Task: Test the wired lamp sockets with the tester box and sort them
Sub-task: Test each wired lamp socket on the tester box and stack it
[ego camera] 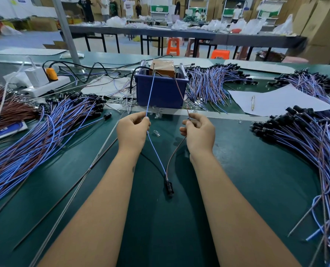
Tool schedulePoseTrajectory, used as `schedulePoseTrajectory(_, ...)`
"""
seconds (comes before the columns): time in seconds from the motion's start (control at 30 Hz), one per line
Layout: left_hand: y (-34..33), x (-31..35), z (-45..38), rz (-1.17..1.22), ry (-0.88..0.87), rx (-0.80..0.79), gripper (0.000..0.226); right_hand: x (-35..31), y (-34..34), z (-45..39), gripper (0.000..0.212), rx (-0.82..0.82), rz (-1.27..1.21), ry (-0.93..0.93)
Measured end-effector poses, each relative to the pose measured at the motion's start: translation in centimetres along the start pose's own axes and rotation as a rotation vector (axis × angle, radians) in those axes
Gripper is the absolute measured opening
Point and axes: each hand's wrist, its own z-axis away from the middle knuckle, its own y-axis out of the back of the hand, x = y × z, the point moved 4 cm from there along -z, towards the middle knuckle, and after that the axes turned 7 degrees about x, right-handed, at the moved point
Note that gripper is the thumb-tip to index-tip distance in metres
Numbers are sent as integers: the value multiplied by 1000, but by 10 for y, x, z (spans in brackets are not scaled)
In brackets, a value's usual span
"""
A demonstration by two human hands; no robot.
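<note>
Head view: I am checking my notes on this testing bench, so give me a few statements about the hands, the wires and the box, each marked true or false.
1. The left hand pinches the blue wire. True.
2. The right hand holds the pen. False: it pinches the brown wire; the pen lies on the white paper sheet.
3. Both wires run down to one black lamp socket lying on the green table. True.
4. The blue bin sits to the right of the paper sheet. False: it stands to the left of it, beyond the hands.
5. The blue wire's far end reaches up to the brown tester box in the bin. True.
</note>
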Motion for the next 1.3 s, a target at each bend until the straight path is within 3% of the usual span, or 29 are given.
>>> schedulePoseTrajectory(1.3, 1, -1, -2, -8, 28, 10, 26, 7, -6, -6, 29, -19, 100, 1)
